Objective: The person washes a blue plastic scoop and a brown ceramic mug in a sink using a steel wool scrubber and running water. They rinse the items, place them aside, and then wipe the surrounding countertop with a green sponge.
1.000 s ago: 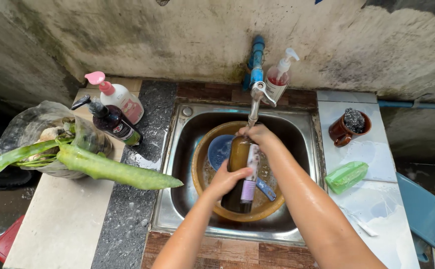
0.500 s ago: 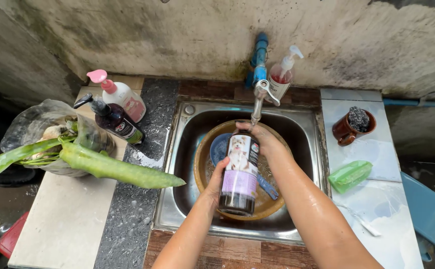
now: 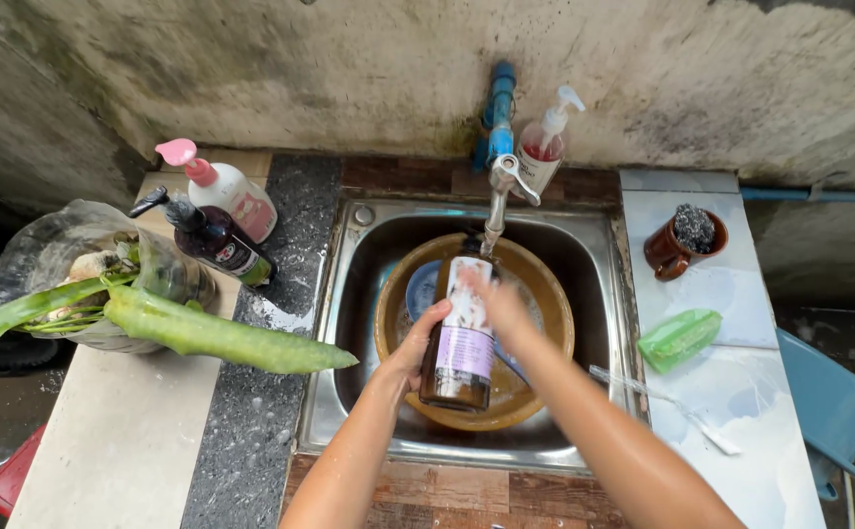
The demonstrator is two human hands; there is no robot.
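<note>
Pink-capped and pale, a pump bottle (image 3: 226, 193) is standing at the far left beside a dark pump bottle (image 3: 214, 241) with a black pump (white band on its label). Your left hand (image 3: 417, 350) is gripping the brown bottle (image 3: 461, 338), fingers curled around its white and lilac label, above the tan basin (image 3: 545, 323) in the steel sink (image 3: 349, 323). Your right hand (image 3: 499, 306) is blurring against the bottle's upper side; you cannot tell its grip.

A rough, stained concrete wall (image 3: 251, 69) rises behind a steel sink (image 3: 349, 294) set in a counter of brown tiles. Dark speckled stone (image 3: 270, 421) and a pale slab (image 3: 114, 441) lie left, white tile (image 3: 731, 294) right. Soft daylight falls evenly.
</note>
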